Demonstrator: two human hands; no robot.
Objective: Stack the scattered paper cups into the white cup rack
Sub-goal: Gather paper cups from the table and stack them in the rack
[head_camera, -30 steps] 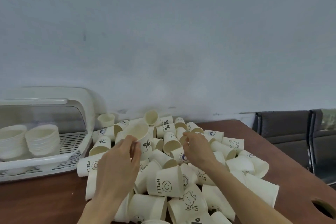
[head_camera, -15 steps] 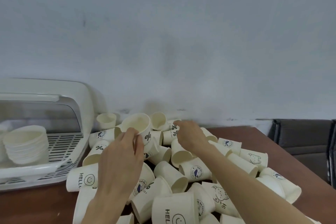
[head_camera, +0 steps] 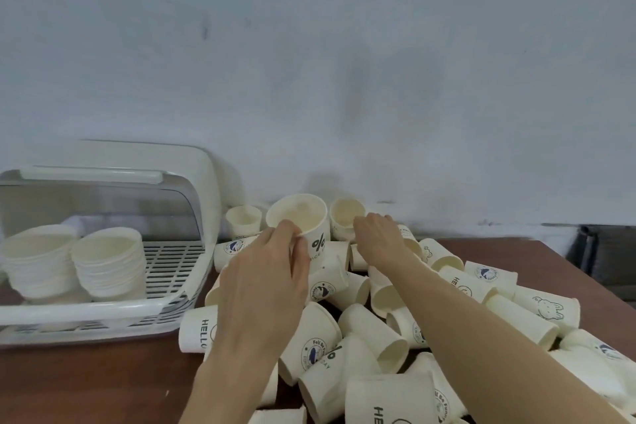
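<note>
Already the left hand (head_camera: 265, 272) pinches the rim of an upright cup (head_camera: 303, 224), mouth up. The white cup rack (head_camera: 103, 306) lies to its left, holding two stacks. The right hand (head_camera: 378, 237) reaches a farther cup (head_camera: 346, 215), seemingly curling on its rim.

The cup rack (head_camera: 192, 289) sits at the left of the tabletop (head_camera: 86, 385), against the wall (head_camera: 344, 79), with two cup stacks (head_camera: 106, 262) side by side inside it (lying tilted). Right of it spreads the heap of paper cups (head_camera: 378, 330), reaching back to the wall. Chairs (head_camera: 605, 255) stand beyond the tabletop's right edge.
</note>
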